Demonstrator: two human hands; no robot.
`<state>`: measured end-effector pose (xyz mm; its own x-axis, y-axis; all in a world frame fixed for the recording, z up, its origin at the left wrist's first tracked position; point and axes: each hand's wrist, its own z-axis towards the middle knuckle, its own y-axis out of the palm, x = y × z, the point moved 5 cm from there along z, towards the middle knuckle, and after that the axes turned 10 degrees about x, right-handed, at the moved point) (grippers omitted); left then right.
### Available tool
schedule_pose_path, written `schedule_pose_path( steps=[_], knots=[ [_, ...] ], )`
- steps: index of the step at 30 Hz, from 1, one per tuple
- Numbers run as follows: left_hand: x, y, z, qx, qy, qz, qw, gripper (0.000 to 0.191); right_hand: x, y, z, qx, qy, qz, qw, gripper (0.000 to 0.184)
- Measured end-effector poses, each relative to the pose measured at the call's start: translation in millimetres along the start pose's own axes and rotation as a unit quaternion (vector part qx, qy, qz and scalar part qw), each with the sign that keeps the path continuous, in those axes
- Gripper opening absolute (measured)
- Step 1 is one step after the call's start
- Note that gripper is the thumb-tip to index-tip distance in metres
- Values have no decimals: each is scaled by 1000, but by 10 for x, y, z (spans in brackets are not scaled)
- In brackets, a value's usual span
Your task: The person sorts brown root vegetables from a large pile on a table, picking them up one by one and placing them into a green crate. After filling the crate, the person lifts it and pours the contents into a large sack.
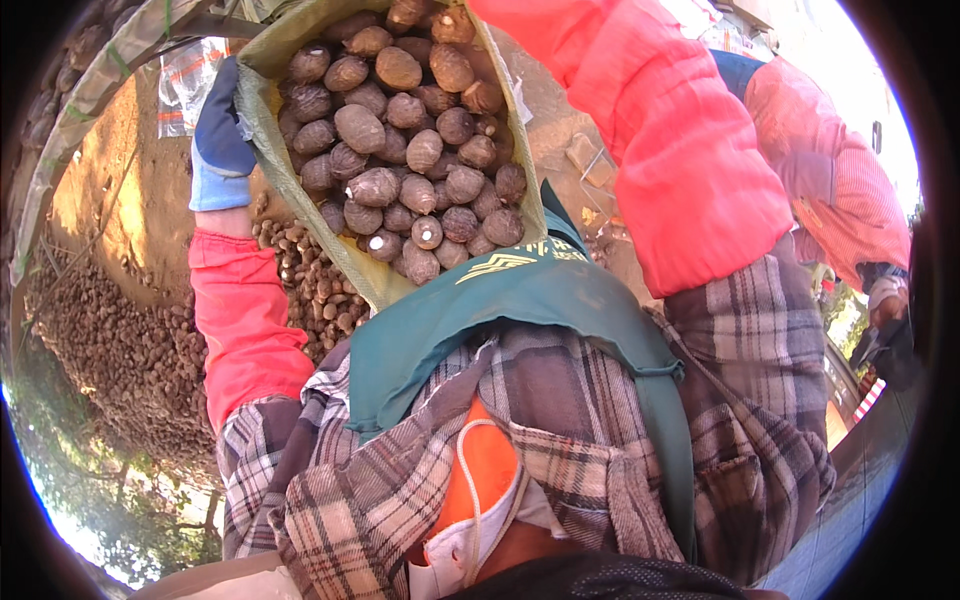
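A greenish-yellow woven sack (292,199) stands with its mouth wide in front of my chest. Many brown, ringed taro corms (424,150) fill it, a few showing white cut spots. My left hand (221,139), in a blue work glove with a light blue cuff, holds the sack's left rim, its fingertips partly hidden. My right arm, in a red sleeve, reaches forward past the top of the view, so my right hand is out of sight. The sack's near edge meets my dark green apron (487,292).
Small brown corms lie heaped on the ground (127,360) at left, with more (311,285) beside the sack. A curved rim (67,135) arches at far left, near a clear plastic bag (187,86). Another person (832,165) in red is at right. A tan block (590,159) lies beyond the sack.
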<state>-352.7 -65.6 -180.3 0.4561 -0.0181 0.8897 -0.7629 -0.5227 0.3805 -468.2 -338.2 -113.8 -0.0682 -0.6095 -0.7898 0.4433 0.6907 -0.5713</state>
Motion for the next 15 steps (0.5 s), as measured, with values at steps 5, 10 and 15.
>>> schedule_pose_path(
  steps=[5,10,15],
  knots=[
    [362,135,-67,80,377,469,795,32,296,248,195,-26,55,82,995,17],
    [447,136,51,251,53,148,955,22,486,337,310,-32,93,153,983,19],
    [432,594,-69,231,56,293,926,23,397,181,138,-8,92,244,965,21]
  ],
)
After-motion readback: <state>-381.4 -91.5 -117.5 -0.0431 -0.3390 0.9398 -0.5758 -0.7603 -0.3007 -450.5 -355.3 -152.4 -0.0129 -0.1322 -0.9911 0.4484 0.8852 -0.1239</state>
